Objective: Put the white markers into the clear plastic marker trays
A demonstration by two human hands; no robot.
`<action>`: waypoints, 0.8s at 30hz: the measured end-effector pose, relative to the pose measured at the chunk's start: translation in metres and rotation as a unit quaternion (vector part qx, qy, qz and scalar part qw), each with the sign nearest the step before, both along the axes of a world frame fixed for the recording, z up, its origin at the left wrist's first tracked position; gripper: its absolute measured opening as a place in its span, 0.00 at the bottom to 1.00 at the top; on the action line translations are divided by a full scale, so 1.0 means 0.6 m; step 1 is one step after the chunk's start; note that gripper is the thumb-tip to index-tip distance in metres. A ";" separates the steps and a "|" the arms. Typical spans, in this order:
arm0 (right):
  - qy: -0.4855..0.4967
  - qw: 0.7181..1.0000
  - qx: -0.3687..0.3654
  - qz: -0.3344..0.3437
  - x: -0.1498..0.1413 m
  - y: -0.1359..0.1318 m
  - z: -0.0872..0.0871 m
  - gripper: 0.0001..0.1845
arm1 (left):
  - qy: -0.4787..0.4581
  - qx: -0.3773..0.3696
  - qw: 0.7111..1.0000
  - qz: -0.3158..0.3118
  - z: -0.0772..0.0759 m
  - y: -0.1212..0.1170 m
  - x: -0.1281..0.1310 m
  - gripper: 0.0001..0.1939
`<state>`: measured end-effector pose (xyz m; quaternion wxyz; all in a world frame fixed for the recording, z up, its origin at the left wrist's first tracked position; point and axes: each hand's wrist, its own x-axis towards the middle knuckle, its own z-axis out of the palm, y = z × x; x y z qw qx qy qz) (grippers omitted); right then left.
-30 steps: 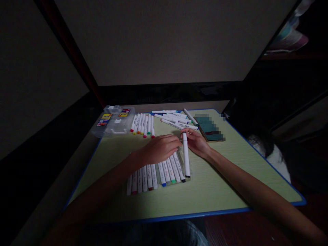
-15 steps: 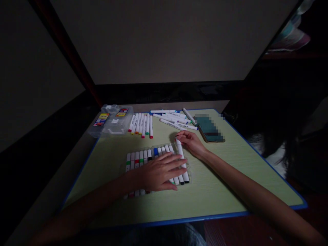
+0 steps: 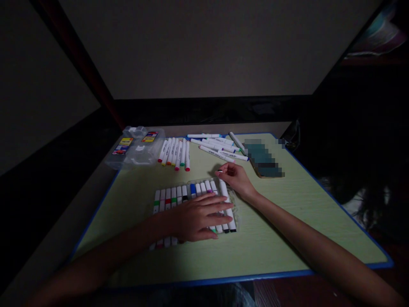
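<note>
Across the marker row [image 3: 168, 200], left hand [image 3: 196, 217] lies spread, apparently for steadying; right hand [image 3: 237, 178] pinches 1 end marker [image 3: 224, 192], presumably for alignment.

The spread left hand [image 3: 200, 219] hides the middle of the row of white, colour-banded markers [image 3: 168, 197]. Between one and two o'clock from it, the right hand [image 3: 236, 177] masks the upper end of a slanting white, black-tipped marker [image 3: 223, 190], leaving its grip unclear. From the view's centre, pixel blocks obscure a flat teal rectangular slab [image 3: 260, 155] at three o'clock; a pale-and-purple bundle [image 3: 380, 38] is cut off at two.
</note>
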<state>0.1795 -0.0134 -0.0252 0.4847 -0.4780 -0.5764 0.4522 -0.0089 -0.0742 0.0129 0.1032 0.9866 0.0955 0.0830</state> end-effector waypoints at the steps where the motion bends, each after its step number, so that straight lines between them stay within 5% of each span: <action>1: -0.011 1.000 0.009 0.005 0.000 0.000 -0.002 0.15 | 0.003 0.000 1.000 0.002 0.000 0.000 0.000 0.22; 24: -0.102 0.992 0.024 0.071 0.009 0.002 -0.001 0.13 | -0.011 0.014 1.000 -0.001 -0.007 0.000 -0.003 0.20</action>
